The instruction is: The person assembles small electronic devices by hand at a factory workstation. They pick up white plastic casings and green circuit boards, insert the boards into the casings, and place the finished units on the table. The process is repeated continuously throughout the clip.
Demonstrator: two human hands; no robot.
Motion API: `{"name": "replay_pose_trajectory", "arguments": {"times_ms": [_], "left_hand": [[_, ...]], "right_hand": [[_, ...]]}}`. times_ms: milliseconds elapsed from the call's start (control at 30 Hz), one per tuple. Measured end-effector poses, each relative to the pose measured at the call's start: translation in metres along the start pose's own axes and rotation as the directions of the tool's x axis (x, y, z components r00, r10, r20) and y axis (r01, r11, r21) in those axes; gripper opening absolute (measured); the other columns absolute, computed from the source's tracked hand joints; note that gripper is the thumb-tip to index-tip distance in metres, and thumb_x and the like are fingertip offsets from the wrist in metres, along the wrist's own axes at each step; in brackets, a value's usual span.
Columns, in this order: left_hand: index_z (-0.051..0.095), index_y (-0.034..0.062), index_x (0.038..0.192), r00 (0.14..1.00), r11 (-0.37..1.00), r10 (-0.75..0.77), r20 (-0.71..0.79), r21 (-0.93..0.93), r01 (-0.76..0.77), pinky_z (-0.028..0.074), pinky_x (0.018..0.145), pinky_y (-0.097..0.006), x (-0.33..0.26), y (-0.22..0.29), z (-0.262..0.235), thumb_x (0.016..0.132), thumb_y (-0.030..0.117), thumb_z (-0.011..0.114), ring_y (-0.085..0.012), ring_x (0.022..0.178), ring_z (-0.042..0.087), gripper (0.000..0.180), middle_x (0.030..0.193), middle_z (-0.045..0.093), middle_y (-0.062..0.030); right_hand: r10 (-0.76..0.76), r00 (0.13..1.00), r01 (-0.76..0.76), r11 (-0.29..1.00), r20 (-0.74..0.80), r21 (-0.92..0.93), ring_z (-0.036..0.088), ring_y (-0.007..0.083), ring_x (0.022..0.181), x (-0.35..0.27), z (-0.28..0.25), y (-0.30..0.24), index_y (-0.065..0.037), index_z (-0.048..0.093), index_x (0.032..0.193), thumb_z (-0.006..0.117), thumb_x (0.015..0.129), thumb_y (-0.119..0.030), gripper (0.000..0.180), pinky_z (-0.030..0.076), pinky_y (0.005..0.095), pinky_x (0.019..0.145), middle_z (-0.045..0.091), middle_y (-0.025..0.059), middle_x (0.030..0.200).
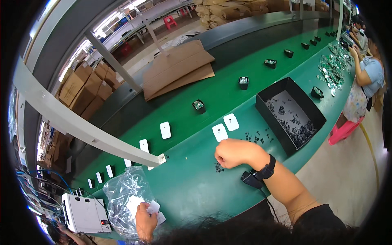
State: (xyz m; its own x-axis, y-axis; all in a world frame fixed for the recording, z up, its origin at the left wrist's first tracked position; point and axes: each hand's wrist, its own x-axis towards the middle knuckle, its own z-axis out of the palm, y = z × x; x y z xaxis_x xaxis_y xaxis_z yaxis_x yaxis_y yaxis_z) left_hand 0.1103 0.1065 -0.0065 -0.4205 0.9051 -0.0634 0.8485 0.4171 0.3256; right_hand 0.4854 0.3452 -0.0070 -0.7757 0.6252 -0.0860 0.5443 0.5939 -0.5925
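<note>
My left hand point(145, 221) is at the near left, its fingers closed on a white plastic cover point(153, 206) beside a clear plastic bag point(125, 190). More white covers show through the bag and just by the hand. My right hand point(232, 153) is curled low over the green bench, above a small cluster of black parts point(219, 168). Its fingertips are hidden, so I cannot see what they pinch. Just beyond it lie two white covers point(231, 122), each with a small black part on it. Loose black parts point(254, 137) are scattered to their right.
A black box point(264, 113) of small black parts stands at right. Past the bench, a green conveyor point(222, 96) carries black housings point(199, 106) and white covers point(165, 130). A white post point(81, 118) meets the bench. A co-worker point(367, 73) sits at right near circuit boards point(331, 71).
</note>
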Motion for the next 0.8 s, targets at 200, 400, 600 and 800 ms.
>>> {"name": "replay_pose_trajectory", "arguments": {"times_ms": [200, 400, 600, 800], "left_hand": [[0.061, 0.0021, 0.096, 0.991, 0.990, 0.133, -0.031, -0.050, -0.134, 0.052, 0.069, -0.041, 0.011, 0.003, 0.001, 0.074, -0.006, 0.070, -0.0333, 0.083, 0.064, 0.025, 0.095, 0.061, -0.0174], [0.064, 0.0003, 0.082, 0.895, 0.797, 0.371, -0.247, -0.409, -0.444, 0.054, 0.078, -0.037, 0.016, 0.028, 0.000, 0.076, -0.014, 0.060, -0.0286, 0.090, 0.066, 0.016, 0.096, 0.062, -0.0165], [0.059, -0.0020, 0.100, 0.931, 0.281, 0.364, -0.007, -0.952, -0.117, 0.057, 0.089, -0.038, 0.042, 0.121, 0.030, 0.088, -0.011, 0.055, -0.0271, 0.094, 0.070, 0.016, 0.107, 0.063, -0.0168], [0.051, 0.0005, 0.113, 0.817, -0.058, 0.553, 0.163, -0.971, 0.233, 0.061, 0.083, -0.044, 0.071, 0.146, 0.066, 0.090, -0.008, 0.057, -0.0327, 0.093, 0.071, 0.026, 0.110, 0.065, -0.0219]], "right_hand": [[0.031, 0.999, -0.031, 0.999, -0.010, 0.007, 0.066, 0.0323, 0.065, -0.004, -0.008, 0.000, -0.003, 0.071, 0.075, 0.066, 0.071, -0.009, 0.008, 0.052, 0.0407, 0.060, 0.068, 0.0140, 0.070], [-0.192, 0.971, 0.233, 0.903, -0.146, 0.362, 0.063, 0.0203, 0.067, 0.002, -0.013, -0.010, -0.002, 0.069, 0.080, 0.071, 0.076, -0.010, 0.009, 0.051, 0.0328, 0.062, 0.069, 0.0077, 0.075], [-0.293, 0.901, 0.427, 0.729, -0.320, 0.535, 0.059, 0.0127, 0.070, 0.013, 0.008, -0.038, -0.003, 0.069, 0.087, 0.071, 0.083, -0.009, 0.008, 0.048, 0.0272, 0.062, 0.067, 0.0037, 0.082], [-0.246, 0.891, 0.417, 0.774, -0.381, 0.477, 0.060, 0.0153, 0.074, 0.021, 0.016, -0.036, -0.002, 0.067, 0.088, 0.071, 0.084, -0.010, 0.009, 0.050, 0.0296, 0.064, 0.064, 0.0047, 0.081]]}}
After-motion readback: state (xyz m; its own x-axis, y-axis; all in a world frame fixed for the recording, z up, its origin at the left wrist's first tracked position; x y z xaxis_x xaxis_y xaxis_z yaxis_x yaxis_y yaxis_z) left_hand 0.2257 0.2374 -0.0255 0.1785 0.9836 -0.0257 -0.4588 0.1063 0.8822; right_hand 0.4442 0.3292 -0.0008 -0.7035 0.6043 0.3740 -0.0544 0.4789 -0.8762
